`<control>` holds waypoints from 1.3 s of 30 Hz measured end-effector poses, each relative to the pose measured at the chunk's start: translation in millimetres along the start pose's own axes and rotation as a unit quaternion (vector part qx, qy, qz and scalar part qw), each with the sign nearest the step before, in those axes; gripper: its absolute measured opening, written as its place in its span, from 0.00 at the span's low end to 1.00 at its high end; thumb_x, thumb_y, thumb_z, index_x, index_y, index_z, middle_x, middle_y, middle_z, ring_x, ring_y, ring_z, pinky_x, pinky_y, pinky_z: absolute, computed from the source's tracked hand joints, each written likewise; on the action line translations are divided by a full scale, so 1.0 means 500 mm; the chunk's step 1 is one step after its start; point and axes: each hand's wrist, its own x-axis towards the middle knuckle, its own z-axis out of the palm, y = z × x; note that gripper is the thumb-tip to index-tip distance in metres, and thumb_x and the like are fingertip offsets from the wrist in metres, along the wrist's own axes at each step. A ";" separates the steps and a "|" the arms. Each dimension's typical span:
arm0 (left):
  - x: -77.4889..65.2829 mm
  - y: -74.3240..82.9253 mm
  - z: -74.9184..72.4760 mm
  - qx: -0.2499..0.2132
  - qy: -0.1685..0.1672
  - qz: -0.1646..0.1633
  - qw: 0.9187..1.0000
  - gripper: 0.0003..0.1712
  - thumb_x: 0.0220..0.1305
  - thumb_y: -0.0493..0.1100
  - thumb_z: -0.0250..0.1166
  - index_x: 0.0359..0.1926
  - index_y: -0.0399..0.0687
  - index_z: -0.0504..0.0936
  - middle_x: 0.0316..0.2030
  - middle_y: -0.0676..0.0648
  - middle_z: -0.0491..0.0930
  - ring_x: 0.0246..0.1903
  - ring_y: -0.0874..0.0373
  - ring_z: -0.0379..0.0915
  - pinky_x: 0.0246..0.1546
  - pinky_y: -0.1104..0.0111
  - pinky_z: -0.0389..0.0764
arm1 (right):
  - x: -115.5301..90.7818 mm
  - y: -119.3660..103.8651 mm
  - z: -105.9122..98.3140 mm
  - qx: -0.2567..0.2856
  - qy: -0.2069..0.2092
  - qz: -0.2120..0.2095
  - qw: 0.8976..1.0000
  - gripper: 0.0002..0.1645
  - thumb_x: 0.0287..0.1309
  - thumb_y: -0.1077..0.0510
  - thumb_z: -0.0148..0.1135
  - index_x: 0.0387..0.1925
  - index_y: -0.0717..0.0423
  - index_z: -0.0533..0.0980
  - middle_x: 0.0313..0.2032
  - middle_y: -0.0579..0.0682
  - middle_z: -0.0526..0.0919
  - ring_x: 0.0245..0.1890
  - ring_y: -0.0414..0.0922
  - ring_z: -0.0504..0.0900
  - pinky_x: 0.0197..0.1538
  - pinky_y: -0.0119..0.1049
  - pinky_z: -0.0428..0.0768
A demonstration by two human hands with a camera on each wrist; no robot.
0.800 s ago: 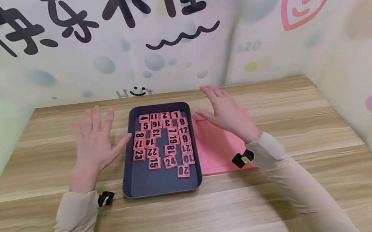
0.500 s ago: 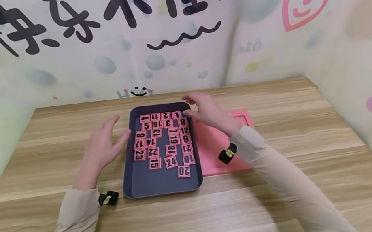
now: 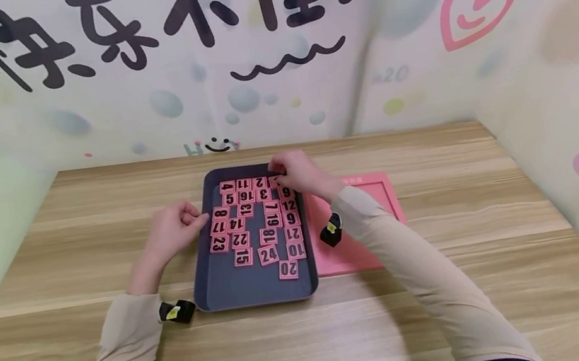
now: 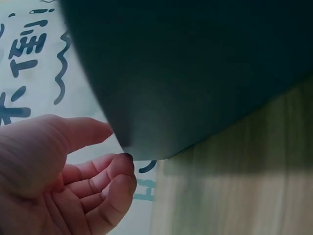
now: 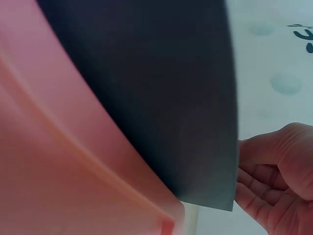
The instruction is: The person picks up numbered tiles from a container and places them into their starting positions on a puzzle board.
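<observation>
Both beige-sleeved arms point(image 3: 439, 289) reach forward, angled inward — the bare left hand point(image 3: 170, 229) with fingers curled and thumb extended, the bare right hand point(image 3: 301, 172) farther forward, fingers also bent.

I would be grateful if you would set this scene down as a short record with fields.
Container: dark tray on a wood-grain table
Contents: pink number tiles with black figures
Beside it: pink frame, right of the container
Left grip: left hand, fingers curled, thumb tip at the left rim; whether it holds the rim is unclear
Right grip: right hand, at the far right corner, partly covering a tile; any hold is hidden
Backdrop: pale wall with black writing
</observation>
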 end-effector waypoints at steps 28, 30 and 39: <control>0.002 -0.013 0.013 -0.015 -0.042 -0.022 0.999 0.06 0.59 0.31 0.59 0.29 0.36 0.68 0.18 0.45 0.71 0.14 0.58 0.66 0.14 0.69 0.69 | 0.033 -0.014 0.023 -0.123 -0.088 0.036 0.988 0.15 0.57 0.57 0.63 0.45 0.59 0.79 0.44 0.53 0.82 0.43 0.46 0.79 0.48 0.38 0.76; 0.002 -0.013 0.014 -0.014 -0.041 -0.022 0.999 0.06 0.58 0.31 0.59 0.29 0.36 0.68 0.18 0.45 0.71 0.14 0.59 0.66 0.14 0.70 0.69 | 0.034 -0.014 0.025 -0.128 -0.090 0.033 0.987 0.14 0.57 0.58 0.62 0.45 0.59 0.79 0.44 0.53 0.82 0.42 0.46 0.78 0.48 0.38 0.76; 0.001 -0.010 0.014 -0.017 -0.043 -0.023 0.999 0.06 0.59 0.30 0.59 0.30 0.36 0.68 0.19 0.45 0.71 0.14 0.59 0.66 0.14 0.69 0.69 | 0.035 -0.022 0.025 -0.134 -0.102 0.047 0.985 0.10 0.52 0.63 0.62 0.37 0.62 0.79 0.38 0.55 0.81 0.34 0.46 0.77 0.38 0.36 0.77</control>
